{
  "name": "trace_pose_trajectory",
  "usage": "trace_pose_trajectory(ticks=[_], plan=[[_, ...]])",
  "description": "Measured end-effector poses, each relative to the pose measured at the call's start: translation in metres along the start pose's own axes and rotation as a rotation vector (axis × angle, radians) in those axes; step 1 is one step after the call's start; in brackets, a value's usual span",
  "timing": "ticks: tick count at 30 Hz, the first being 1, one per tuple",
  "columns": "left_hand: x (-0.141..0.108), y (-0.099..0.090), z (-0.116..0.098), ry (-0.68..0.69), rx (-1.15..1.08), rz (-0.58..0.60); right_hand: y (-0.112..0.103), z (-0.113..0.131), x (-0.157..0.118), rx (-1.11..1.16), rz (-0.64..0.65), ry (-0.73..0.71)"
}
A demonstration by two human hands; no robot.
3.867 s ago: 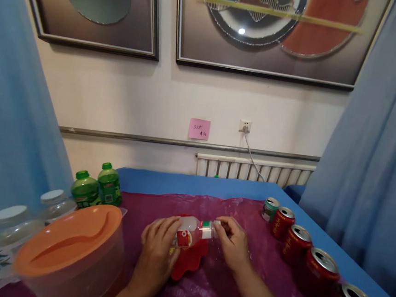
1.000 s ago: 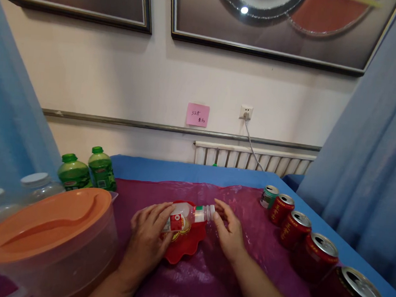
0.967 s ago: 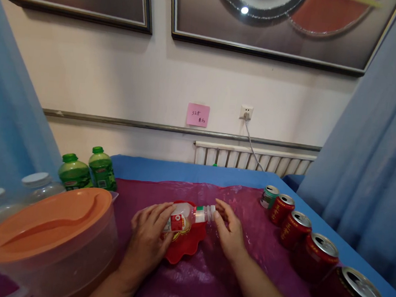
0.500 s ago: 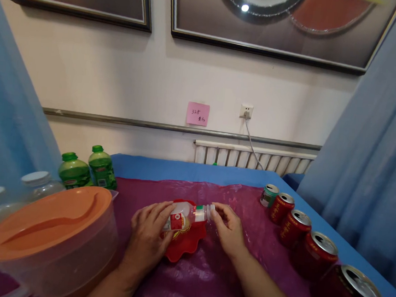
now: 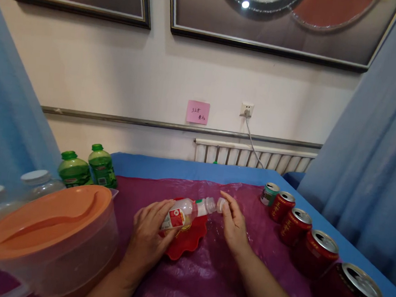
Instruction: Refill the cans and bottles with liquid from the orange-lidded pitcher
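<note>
My left hand (image 5: 152, 232) is closed round the body of a small clear plastic bottle (image 5: 187, 208) with a red and white label. The bottle lies tilted on its side, its uncapped mouth pointing right. In my right hand (image 5: 235, 223), thumb and fingers pinch a white bottle cap (image 5: 220, 205), a short gap away from the mouth. Below the bottle sits a red wavy-edged plate (image 5: 189, 244) with a yellow design, partly hidden by the bottle and my left hand.
A clear container with an orange lid (image 5: 49, 218) stands at left, with white-lidded jars (image 5: 38, 177) and green bottles (image 5: 102, 165) behind it. Several cans (image 5: 295, 226) line the right side. Purple sheeting (image 5: 185, 288) covers the blue table (image 5: 182, 168).
The cap has come off the bottle. My right hand has moved slightly right with it, and the bottle's mouth has tipped up a little.
</note>
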State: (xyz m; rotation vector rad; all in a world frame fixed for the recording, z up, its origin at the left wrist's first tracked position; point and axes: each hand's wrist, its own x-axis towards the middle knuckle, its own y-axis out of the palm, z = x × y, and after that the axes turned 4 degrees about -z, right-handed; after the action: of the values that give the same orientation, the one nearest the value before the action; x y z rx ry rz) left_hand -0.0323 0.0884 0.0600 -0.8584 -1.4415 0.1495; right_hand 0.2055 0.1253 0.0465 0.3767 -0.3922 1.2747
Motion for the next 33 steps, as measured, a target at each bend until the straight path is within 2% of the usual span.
trace_pose_trajectory(ticks=[4, 9, 15, 21, 24, 28, 33], plan=[[0.001, 0.000, -0.002, -0.025, -0.036, -0.027, -0.001, 0.000, 0.004, -0.017, 0.034, 0.034], [0.002, 0.002, -0.004, -0.054, -0.077, -0.086, 0.000, -0.008, 0.004, 0.050, 0.044, 0.170], [-0.001, 0.004, -0.003, -0.020, -0.107, -0.119, -0.016, -0.006, 0.011, -0.140, 0.030, 0.288], [-0.001, 0.001, -0.007, -0.019, -0.139, -0.108, -0.028, 0.006, 0.000, -0.352, 0.196, 0.296], [-0.001, -0.002, -0.010, -0.019, -0.168, -0.099, -0.034, 0.012, -0.022, -0.451, 0.316, 0.265], [-0.002, -0.007, -0.015, -0.009, -0.231, -0.093, -0.042, 0.018, -0.053, -0.651, 0.447, 0.098], [0.002, -0.014, -0.022, -0.037, -0.264, -0.072, -0.047, 0.019, -0.069, -0.871, 0.539, -0.018]])
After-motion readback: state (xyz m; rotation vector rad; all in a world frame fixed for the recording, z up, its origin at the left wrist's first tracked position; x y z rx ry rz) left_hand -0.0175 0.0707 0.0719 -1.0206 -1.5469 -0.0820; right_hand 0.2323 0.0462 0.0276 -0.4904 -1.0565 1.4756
